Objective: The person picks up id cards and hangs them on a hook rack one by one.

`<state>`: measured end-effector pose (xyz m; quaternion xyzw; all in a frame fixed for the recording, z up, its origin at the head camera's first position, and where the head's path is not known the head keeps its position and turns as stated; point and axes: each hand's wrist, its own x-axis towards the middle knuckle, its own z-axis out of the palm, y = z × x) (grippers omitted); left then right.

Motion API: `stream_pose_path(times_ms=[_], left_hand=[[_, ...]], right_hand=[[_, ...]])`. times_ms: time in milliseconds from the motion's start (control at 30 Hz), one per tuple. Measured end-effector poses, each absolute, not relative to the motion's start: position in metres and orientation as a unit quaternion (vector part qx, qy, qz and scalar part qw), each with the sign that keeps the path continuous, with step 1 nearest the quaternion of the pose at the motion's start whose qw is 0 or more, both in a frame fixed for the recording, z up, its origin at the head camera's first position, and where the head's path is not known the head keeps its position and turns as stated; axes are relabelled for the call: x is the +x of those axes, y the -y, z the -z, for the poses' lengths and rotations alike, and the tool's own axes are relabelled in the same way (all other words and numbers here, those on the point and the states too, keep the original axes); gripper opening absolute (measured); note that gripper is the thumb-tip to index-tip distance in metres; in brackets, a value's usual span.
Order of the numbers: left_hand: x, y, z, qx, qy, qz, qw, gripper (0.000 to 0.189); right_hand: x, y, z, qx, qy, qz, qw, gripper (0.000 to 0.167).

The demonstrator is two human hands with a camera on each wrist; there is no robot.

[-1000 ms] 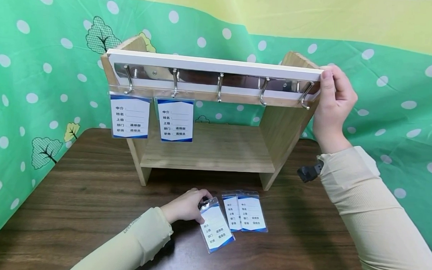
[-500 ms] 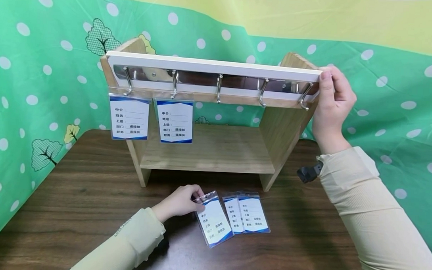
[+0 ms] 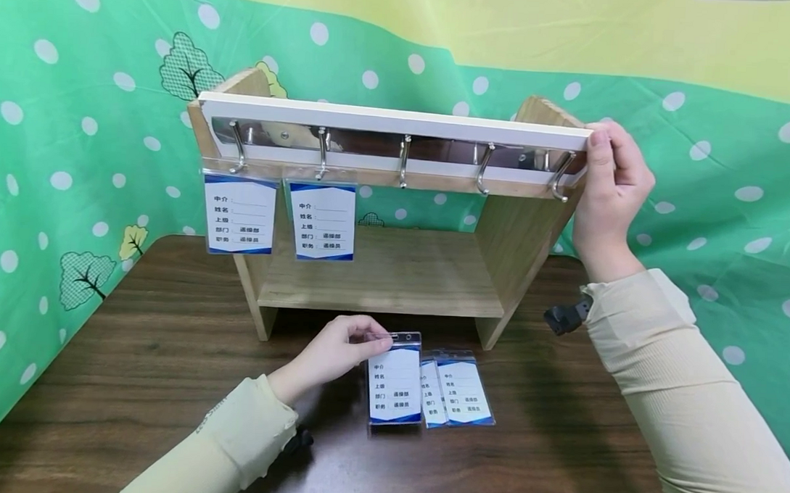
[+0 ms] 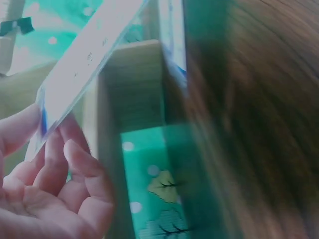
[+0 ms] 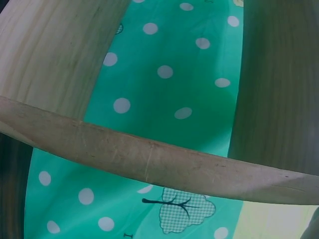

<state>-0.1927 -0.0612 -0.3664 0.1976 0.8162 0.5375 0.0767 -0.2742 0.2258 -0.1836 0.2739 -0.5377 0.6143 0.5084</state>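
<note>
Between thumb and fingers my left hand [image 3: 340, 350] pinches the top edge of a badge holder [image 3: 395, 386], a clear sleeve with a blue-and-white card. It is held upright over the table, and in the left wrist view the same badge holder [image 4: 82, 64] appears slanted and blurred. My right hand [image 3: 611, 192] grips the right end of a white hook rail [image 3: 399, 118] that lies along the front of a wooden rack [image 3: 381, 275]. Two badge holders hang at the rail's left: one badge holder [image 3: 241, 216] at the first hook, another badge holder [image 3: 322, 222] at the second.
Two more overlapping badge holders [image 3: 463, 390] lie on the dark wooden table [image 3: 135, 382], right of the held one. Three bare metal hooks, among them the middle hook [image 3: 404, 161], stick out from the rail. A green dotted cloth [image 3: 77, 170] hangs behind.
My left hand has lifted the badge holder from the table and moved it up and away from me, turning it from slanted to upright. My right hand has stayed on the rail.
</note>
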Motion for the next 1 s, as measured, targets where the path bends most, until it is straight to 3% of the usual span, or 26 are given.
stream_pose_path(times_ms=[333,700,1000], left_hand=[[-0.181,0.053,0.333,0.158,-0.757,-0.634,0.032,0.02],[-0.173,0.047,0.307,0.128,-0.677,-0.724,0.037,0.022],[-0.178,0.045,0.294,0.149,-0.695,-0.703,-0.034,0.019]], right_hand=[[-0.274,-0.226,0.183,0.276,0.536,-0.616,0.507,0.019],[-0.275,-0.228,0.184,0.268,0.539,-0.615,0.509,0.018],[-0.276,-0.228,0.185,0.267,0.541,-0.613,0.51,0.018]])
